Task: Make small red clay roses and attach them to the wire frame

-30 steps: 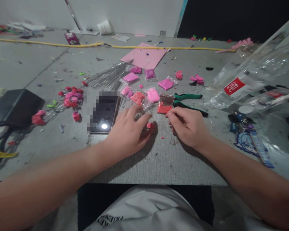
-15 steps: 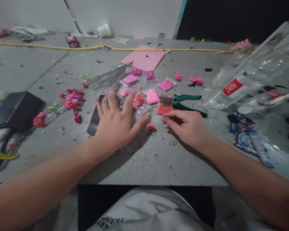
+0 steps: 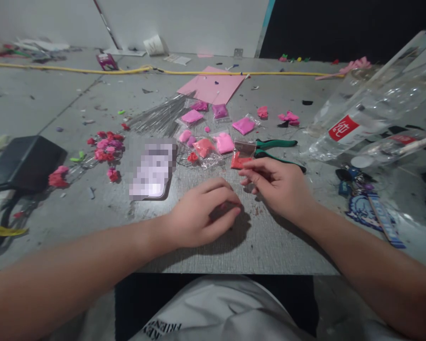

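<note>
My left hand (image 3: 209, 213) is low over the table, fingers curled and thumb tip close to the index finger. What lies in it, if anything, is hidden. My right hand (image 3: 275, 184) rests with thumb and index finger pinched at the lower edge of a small clear bag of red clay (image 3: 238, 162); I cannot make out what is between them. Beyond that bag lie green-handled pliers (image 3: 277, 143). Pink clay (image 3: 224, 142) and orange-red clay (image 3: 203, 148) sit in clear packets nearby. A phone (image 3: 154, 170) with a lit, blurred screen lies left of my left hand.
Red and pink clay flowers (image 3: 108, 146) and a black adapter (image 3: 24, 163) are on the left. Thin wires (image 3: 159, 113) and pink paper (image 3: 215, 84) lie farther back, below a yellow cord (image 3: 199, 73). Clear bottles (image 3: 372, 113) and a keychain (image 3: 364, 210) are on the right.
My left hand has moved from above the phone to the right and nearer me, its spread fingers now curled. The phone screen has lit up. My right hand has barely shifted.
</note>
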The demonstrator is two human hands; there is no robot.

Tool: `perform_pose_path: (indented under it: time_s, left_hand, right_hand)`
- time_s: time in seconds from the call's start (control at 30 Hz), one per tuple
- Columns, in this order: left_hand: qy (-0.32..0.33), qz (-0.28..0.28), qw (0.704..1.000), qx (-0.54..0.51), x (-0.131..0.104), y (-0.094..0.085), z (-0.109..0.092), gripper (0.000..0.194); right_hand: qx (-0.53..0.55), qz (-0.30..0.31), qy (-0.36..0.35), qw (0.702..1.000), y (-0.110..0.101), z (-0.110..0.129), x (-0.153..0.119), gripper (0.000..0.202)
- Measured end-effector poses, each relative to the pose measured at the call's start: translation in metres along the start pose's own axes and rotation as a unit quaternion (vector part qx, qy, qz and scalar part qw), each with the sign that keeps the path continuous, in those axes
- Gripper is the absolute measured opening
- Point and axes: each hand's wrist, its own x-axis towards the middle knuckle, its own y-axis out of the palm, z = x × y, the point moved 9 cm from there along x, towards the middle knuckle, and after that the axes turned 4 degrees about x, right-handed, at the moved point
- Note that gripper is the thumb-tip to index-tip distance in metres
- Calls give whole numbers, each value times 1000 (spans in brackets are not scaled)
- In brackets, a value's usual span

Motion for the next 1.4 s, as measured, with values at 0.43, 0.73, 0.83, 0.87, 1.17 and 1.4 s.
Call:
perform_pose_path:
  time_s: [0.43,0.73,0.83,0.87,1.17,1.4]
  left_hand:
    - [-24,-74,996,-48,2,-8,14,5]
    - [-33,-63,993,-93,3,-8,16,7]
    - [-48,-67,989,-124,1,-8,19,7]
    - [-59,-71,985,-143,0,-9,21,6]
    - [-217,-47,833,-507,-13,18,39,14]
    - [-255,-9,796,-549,-12,30,43,15]
  right_hand:
    - [-84,14,-97,992,-3,29,-5,22]
    - [-60,1,-85,995,-2,30,-14,21]
    - [-18,-16,-64,998,-3,27,-17,24]
    - [-7,-23,-56,998,-4,26,-18,24]
    - [-167,-54,-201,964,-8,80,-30,12]
    - [-132,3,-200,971,9,94,-40,21]
